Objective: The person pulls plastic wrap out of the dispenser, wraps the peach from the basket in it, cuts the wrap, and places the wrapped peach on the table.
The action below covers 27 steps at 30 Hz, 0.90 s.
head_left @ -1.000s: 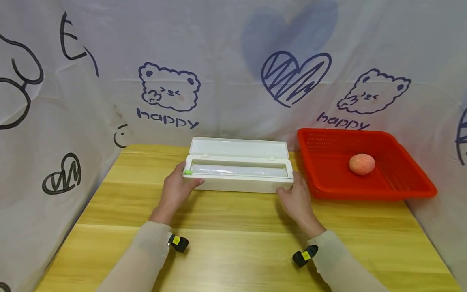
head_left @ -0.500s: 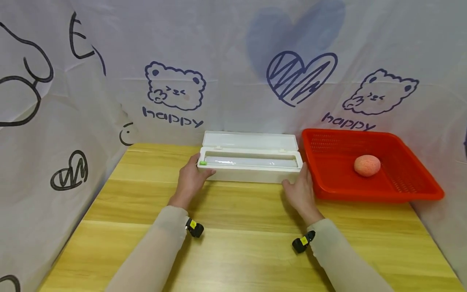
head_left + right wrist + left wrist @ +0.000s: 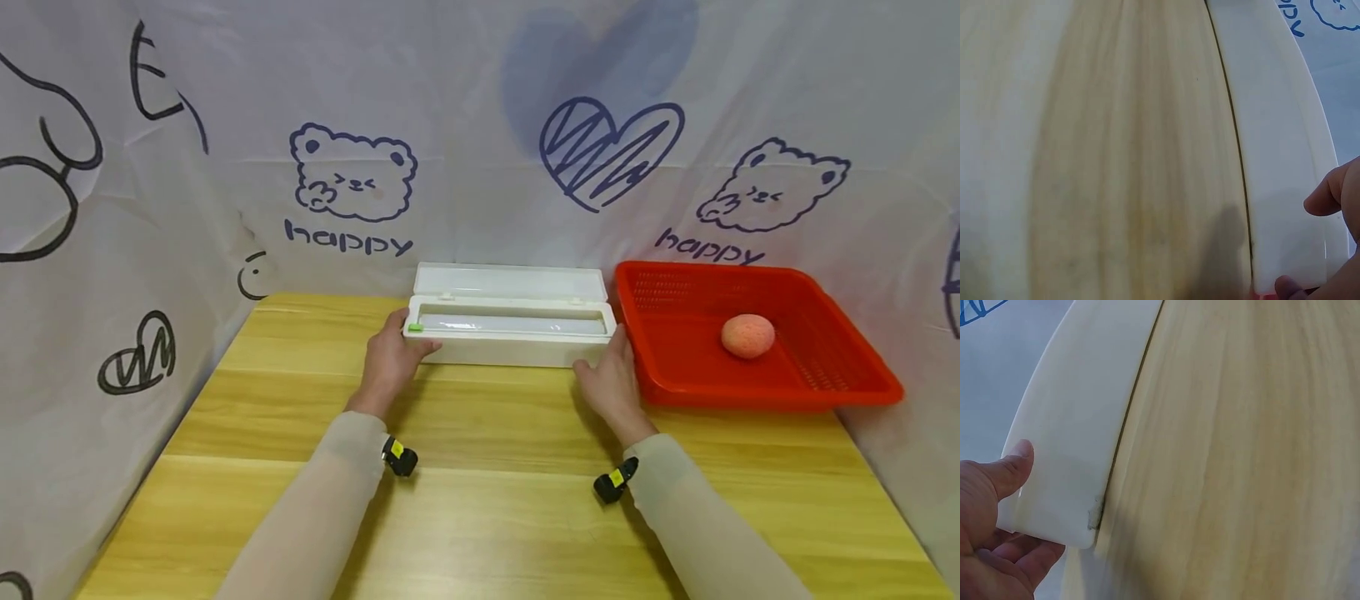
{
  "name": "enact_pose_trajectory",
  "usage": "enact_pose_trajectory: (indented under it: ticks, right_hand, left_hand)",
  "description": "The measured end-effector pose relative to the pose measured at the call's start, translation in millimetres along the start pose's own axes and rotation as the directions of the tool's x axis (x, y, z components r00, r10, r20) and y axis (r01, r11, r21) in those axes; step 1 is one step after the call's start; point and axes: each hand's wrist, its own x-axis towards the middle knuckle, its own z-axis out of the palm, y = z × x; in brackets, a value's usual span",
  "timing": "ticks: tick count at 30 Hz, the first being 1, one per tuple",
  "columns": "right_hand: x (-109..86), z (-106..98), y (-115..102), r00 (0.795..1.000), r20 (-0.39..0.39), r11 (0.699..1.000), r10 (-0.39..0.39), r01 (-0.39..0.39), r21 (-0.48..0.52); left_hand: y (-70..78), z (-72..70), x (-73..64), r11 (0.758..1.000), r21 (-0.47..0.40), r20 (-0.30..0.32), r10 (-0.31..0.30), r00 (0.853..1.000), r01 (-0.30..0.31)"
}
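A long white cling film dispenser point(image 3: 510, 351) lies at the back of the table with its lid point(image 3: 510, 282) raised toward the wall. Inside is a roll of film point(image 3: 513, 323), and a small green slider point(image 3: 415, 327) sits at the left of the front rim. My left hand point(image 3: 387, 362) holds its left end, thumb on the front face and fingers around the end. At the other end my right hand point(image 3: 611, 383) grips likewise, close beside the red basket. Both wrist views show the dispenser's front face point(image 3: 1079, 437) with a thumb against it.
To the right stands a red plastic basket point(image 3: 697, 396) holding a pinkish, peach-like round object point(image 3: 747, 336). A white cloth with drawings point(image 3: 480, 200) hangs behind and along the sides of the wooden table point(image 3: 495, 525).
Both hands have slid the cling film dispenser back toward the wall and slightly right, bringing it close to the basket. During the last half second it has barely moved.
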Motion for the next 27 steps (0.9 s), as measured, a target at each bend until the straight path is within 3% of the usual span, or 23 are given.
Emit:
enact_pose_trajectory:
  ticks: [13, 27]
  right_hand:
    - [-6.3, -2, -2, 1.0, -0.012, 1.0, 0.002, -0.002, -0.005]
    - [-7.0, -2, -3, 1.0, 0.004, 1.0, 0.014, -0.014, -0.024]
  left_hand:
    - [-4.1, -1.6, -3.3, 0.993, 0.089, -0.005, 0.072, 0.997, -0.071]
    - [-3.1, -1.0, 0.8, 0.985, 0.159, -0.012, 0.071, 0.997, -0.068]
